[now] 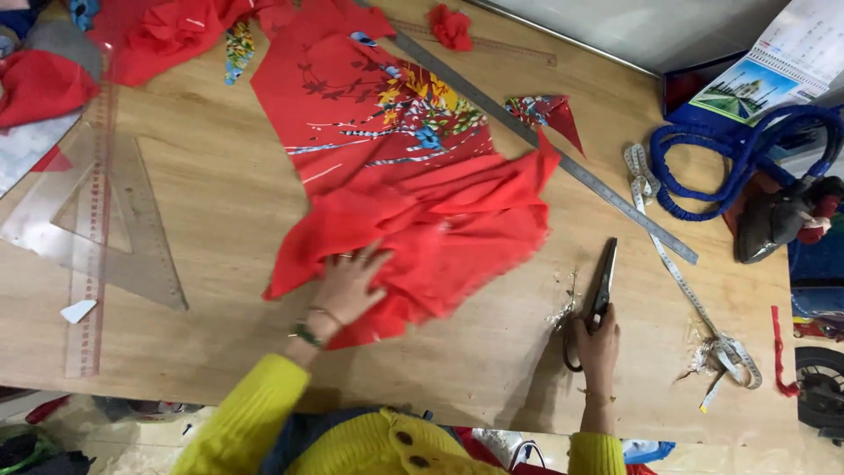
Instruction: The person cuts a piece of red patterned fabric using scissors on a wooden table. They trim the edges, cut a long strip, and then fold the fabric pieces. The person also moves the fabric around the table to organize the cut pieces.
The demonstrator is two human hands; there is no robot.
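Cutting red cloth at the desk (pixel 220 229)
Your left hand (pixel 347 286) lies flat, open, on the red fabric (pixel 422 220) mid-desk; your right hand (pixel 598 339) grips the scissors (pixel 602 281) near the front edge; next, likely lift them to the cloth.

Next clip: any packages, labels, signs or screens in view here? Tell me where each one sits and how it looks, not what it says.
Wall calendar: top right corner, beyond the table's edge, lying tilted; white date grid above a photo of a white domed building with green lawn and blue sky.
No packages, signs or screens are visible.
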